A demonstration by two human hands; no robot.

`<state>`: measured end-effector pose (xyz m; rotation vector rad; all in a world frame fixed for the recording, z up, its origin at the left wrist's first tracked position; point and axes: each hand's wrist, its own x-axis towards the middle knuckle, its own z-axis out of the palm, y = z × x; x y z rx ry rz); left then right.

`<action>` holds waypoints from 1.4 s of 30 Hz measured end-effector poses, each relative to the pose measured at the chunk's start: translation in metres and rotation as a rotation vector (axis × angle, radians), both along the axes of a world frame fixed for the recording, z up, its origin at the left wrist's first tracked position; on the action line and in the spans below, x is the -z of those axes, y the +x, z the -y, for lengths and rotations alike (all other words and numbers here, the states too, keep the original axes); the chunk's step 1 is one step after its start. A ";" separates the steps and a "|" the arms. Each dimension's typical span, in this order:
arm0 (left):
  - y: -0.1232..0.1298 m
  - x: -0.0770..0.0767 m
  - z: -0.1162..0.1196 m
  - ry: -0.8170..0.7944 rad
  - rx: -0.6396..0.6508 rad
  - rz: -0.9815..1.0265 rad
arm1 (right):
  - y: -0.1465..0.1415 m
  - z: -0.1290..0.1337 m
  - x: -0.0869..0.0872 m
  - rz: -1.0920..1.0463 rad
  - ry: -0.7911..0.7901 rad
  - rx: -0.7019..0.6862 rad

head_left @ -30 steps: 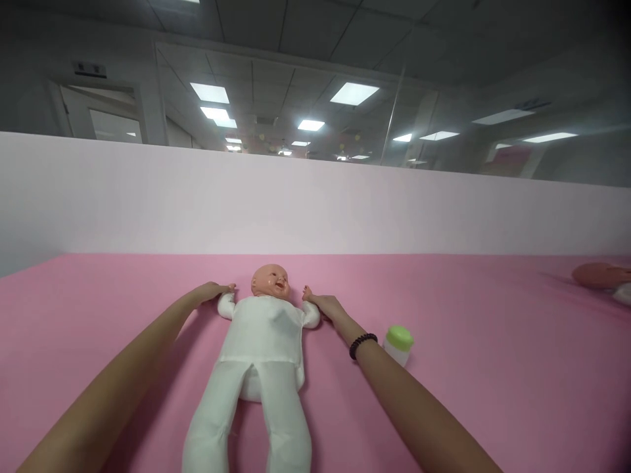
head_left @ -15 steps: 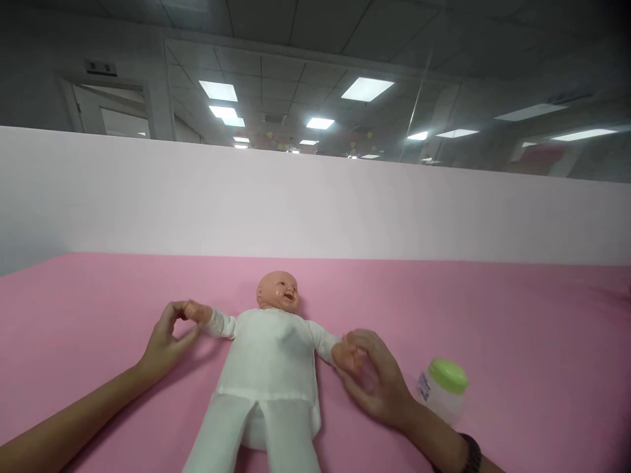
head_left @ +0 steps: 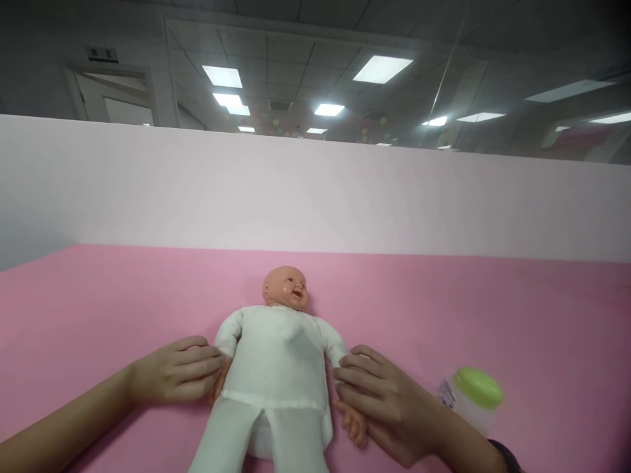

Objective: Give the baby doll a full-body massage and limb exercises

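A baby doll [head_left: 276, 355] with a bald plastic head and a white cloth body lies on its back, its head tilted to the right. On the left side, my left hand [head_left: 178, 371] is closed around the doll's wrist, which rests close to its hip. My right hand [head_left: 392, 401] has its fingers wrapped over the doll's other forearm, and the small plastic hand [head_left: 353, 424] sticks out below. Both thumbs are mostly hidden.
The doll lies on a pink surface [head_left: 123, 302]. To the right of my right wrist stands a whitish jar [head_left: 470, 397] with a green lid. A white panel [head_left: 315, 197] runs across the back, with glass above it.
Both doll arms have come down from spread outward to beside its body, moved by my hands. My grip has shifted from the doll's hands toward its wrists and forearms.
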<state>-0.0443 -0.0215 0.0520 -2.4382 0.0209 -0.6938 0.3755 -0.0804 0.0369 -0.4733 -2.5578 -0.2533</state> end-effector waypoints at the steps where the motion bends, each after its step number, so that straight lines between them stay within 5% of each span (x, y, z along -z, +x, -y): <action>1: 0.000 0.000 0.000 0.000 0.001 0.000 | -0.001 0.000 0.000 0.003 -0.008 -0.005; 10: 0.004 0.002 0.000 0.014 0.020 -0.011 | -0.005 0.000 -0.003 -0.023 0.025 -0.051; 13: 0.000 0.010 -0.002 -0.112 0.007 0.110 | -0.003 -0.001 0.005 -0.210 0.053 -0.014; 16: 0.001 0.015 -0.010 -0.352 -0.088 0.347 | -0.006 -0.011 0.010 -0.570 -0.052 0.185; 20: 0.024 0.000 -0.037 -0.757 -0.369 0.762 | -0.022 -0.043 -0.006 -0.908 -0.449 0.598; 24: 0.055 -0.022 -0.080 -1.205 -0.739 0.811 | -0.038 -0.092 -0.025 -0.833 -0.818 0.937; 28: 0.064 -0.024 -0.122 -1.397 -0.988 0.630 | -0.046 -0.128 -0.018 -0.657 -0.928 1.105; 32: 0.060 -0.015 -0.145 -1.498 -1.053 0.517 | -0.053 -0.140 -0.002 -0.557 -0.884 1.145; 36: 0.061 -0.014 -0.142 -1.485 -1.142 0.521 | -0.057 -0.137 -0.002 -0.575 -0.859 1.123; 39: 0.063 -0.023 -0.124 -1.461 -1.051 0.591 | -0.054 -0.126 -0.015 -0.776 -0.914 0.973; 42: 0.058 -0.031 -0.093 -1.263 -0.948 0.702 | -0.045 -0.102 -0.036 -0.956 -0.908 0.750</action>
